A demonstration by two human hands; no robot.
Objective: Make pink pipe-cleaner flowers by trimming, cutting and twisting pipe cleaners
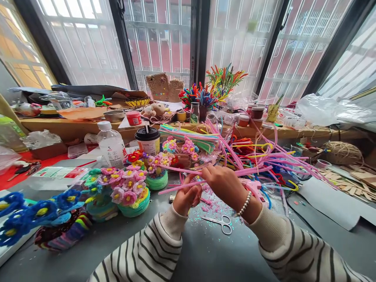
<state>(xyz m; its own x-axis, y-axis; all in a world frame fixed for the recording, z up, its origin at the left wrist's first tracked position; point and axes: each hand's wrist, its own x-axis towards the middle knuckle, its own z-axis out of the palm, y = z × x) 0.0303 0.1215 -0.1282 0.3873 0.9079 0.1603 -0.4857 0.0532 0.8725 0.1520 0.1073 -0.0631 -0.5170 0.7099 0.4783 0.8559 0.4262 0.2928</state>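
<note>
My left hand [187, 194] is closed round a pink pipe cleaner [169, 189], whose free end points left. My right hand [223, 185] is beside it, fingers pinched on pink pipe cleaners [182, 169] that stretch out to both sides. The two hands nearly touch. Below them, small white scissors [225, 225] lie on the grey table [205, 254] among pink fluff and glitter. Left of my left hand stand pots of pink fuzzy flowers [130, 184]. A pink tool [255, 191], partly hidden, lies behind my right wrist.
Blue fuzzy flowers [41, 211] stand at the left. A water bottle [110, 147] and a lidded cup [147, 140] are behind the pots. Bundled pipe cleaners [190, 136] lie beyond my hands. White paper [329, 201] and wooden sticks [349, 182] are at the right.
</note>
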